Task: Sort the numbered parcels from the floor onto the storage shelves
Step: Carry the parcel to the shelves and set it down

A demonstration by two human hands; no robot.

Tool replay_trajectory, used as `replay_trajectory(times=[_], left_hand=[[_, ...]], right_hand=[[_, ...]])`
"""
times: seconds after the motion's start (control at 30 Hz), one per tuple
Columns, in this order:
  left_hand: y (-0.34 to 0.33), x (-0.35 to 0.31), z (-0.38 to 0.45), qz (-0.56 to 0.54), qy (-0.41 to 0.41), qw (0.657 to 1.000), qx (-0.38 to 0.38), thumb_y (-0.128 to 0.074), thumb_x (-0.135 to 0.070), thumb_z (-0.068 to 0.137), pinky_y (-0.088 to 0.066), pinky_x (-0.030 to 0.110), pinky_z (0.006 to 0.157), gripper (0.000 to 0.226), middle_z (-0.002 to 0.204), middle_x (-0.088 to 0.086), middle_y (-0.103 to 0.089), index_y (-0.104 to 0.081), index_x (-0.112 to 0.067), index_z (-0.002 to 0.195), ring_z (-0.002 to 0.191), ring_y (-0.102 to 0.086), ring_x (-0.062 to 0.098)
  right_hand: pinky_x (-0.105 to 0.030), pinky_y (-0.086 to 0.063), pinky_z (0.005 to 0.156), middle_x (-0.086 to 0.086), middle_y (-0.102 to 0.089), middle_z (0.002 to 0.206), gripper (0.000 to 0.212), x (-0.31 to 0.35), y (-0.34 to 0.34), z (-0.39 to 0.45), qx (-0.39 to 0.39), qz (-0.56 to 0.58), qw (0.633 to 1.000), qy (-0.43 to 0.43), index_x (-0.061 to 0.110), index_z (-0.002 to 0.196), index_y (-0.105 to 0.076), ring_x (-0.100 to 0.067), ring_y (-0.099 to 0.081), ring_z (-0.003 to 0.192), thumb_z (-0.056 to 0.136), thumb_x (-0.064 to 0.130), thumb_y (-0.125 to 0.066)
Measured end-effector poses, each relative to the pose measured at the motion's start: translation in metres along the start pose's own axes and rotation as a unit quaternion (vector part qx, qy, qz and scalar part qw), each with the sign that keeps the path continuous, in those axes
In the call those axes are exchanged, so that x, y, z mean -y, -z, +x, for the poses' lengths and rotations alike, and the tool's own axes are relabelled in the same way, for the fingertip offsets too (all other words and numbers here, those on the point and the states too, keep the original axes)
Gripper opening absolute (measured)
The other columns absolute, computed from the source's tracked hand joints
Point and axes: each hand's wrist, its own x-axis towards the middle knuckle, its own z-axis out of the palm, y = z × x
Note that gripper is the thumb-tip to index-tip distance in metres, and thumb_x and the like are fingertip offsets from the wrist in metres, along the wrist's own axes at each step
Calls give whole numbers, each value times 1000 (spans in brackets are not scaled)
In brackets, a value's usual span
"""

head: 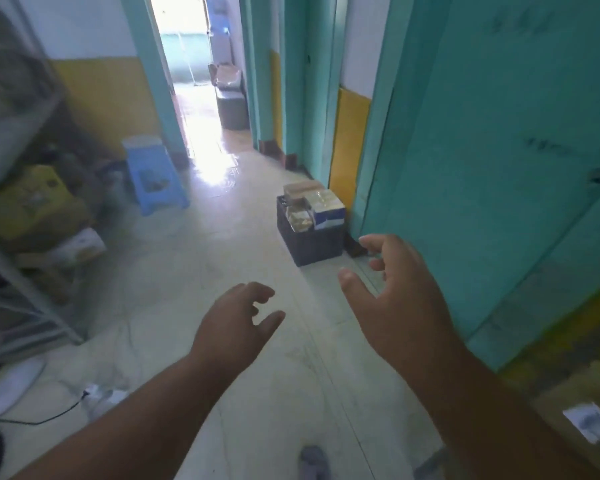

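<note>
The parcels (312, 204) are sitting packed together in a dark crate (310, 242) on the pale tiled floor (194, 258), with the crate standing just beside the teal door (482, 168) and its frame; any numbers on them are too blurred to read. Another cardboard parcel (575, 407) bearing a white label (590, 421) is lying at the lower right corner, by your right forearm.

You are holding both hands out in front of you, above the floor and well short of the crate. Your left hand (234, 327) is hanging with its fingers loosely curled and thumb apart, gripping nothing. Your right hand (400, 299) is reaching further forward, fingers spread and slightly bent, also touching nothing, with the door just behind it.

The metal storage shelves (25, 216) are standing along the left edge, carrying a yellowish bag (32, 199) and other blurred goods. A blue plastic stool (153, 174) is standing beyond them against the yellow and white wall (108, 91). A doorway (194, 74) further back is opening onto a brightly lit passage. A black cable (54, 415) is trailing across the floor at lower left, and a grey shoe (314, 462) is showing at the bottom edge
</note>
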Motion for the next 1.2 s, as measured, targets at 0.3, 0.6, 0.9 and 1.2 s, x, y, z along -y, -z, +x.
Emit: replay_trajectory(times=[0.3, 0.6, 0.9, 1.2], left_hand=[[57, 73, 205, 50, 75, 995, -40, -73, -43, 85, -49, 23, 76, 37, 113, -11, -64, -64, -30, 119, 87, -61, 4], [53, 181, 437, 34, 70, 997, -9, -68, -45, 89, -46, 24, 77, 36, 114, -11, -62, -62, -30, 121, 90, -61, 7], [27, 183, 704, 36, -19, 994, 105, -64, -51, 90, -43, 21, 72, 39, 107, -15, -55, -61, -31, 123, 89, -59, 5], [-25, 192, 948, 76, -58, 985, 141, -65, -49, 89, -43, 20, 74, 38, 110, -15, -57, -61, -32, 122, 89, -58, 5]], right_hand=[[-25, -41, 84, 3, -54, 130, 39, 33, -117, 244, 83, 22, 994, 67, 25, 126, -54, -16, -55, 113, 90, 37, -63], [-15, -41, 74, 6, -56, 125, 38, 45, -270, 441, 78, 45, 995, 33, 24, 126, -53, -12, -56, 107, 92, 37, -63], [-10, -36, 70, 10, -55, 127, 36, -4, -310, 632, 20, -25, 997, -66, 29, 127, -49, -6, -52, 110, 94, 39, -60], [-3, -30, 68, 8, -57, 125, 33, -79, -392, 854, -2, -18, 996, -89, 27, 122, -50, -5, -52, 105, 93, 39, -61]])
